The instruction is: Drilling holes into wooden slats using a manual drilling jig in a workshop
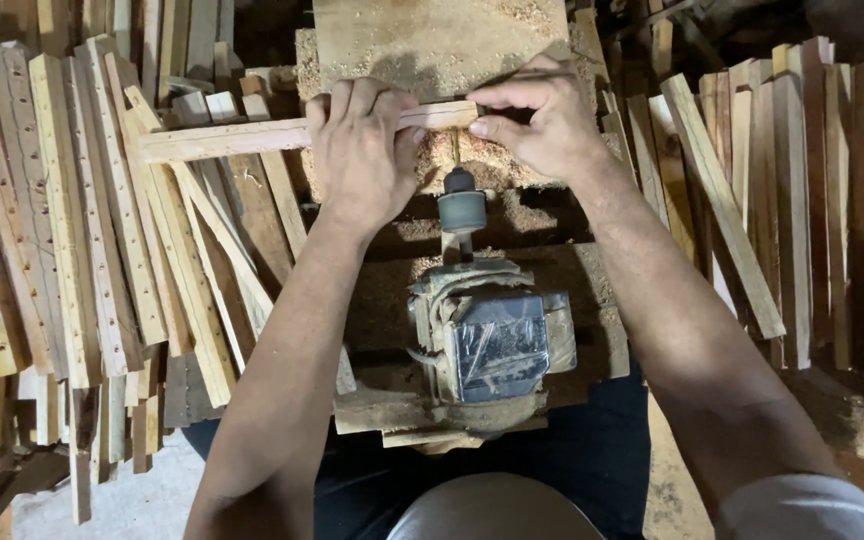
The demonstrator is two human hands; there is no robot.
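Two big stacks of pale sawn wooden slats fill the sides: the left stack (pixel 82 220), many of its pieces drilled with rows of small holes, leans fanwise, and the right stack (pixel 802 200) stands more upright. Between them, at the far middle, lies a sawdust-covered wooden board (pixel 432 40). Nearer sits a grey, dust-caked electric motor (pixel 487 340) wrapped with shiny tape, on a low wooden base; its shaft points away and carries a dark cylindrical chuck (pixel 461 205).

A long pale wooden slat (pixel 222 138) lies crosswise just beyond the chuck, its left end reaching over the left stack. The left hand (pixel 360 150) clamps down over its middle, fingers (pixel 352 100) curled over the far edge. The right hand (pixel 537 120) pinches the slat's right end, thumb and fingers closed tightly on it. The hands hide the spot where the slat faces the chuck, so contact there cannot be told. Loose sawdust (pixel 512 215) lies heaped around the shaft.
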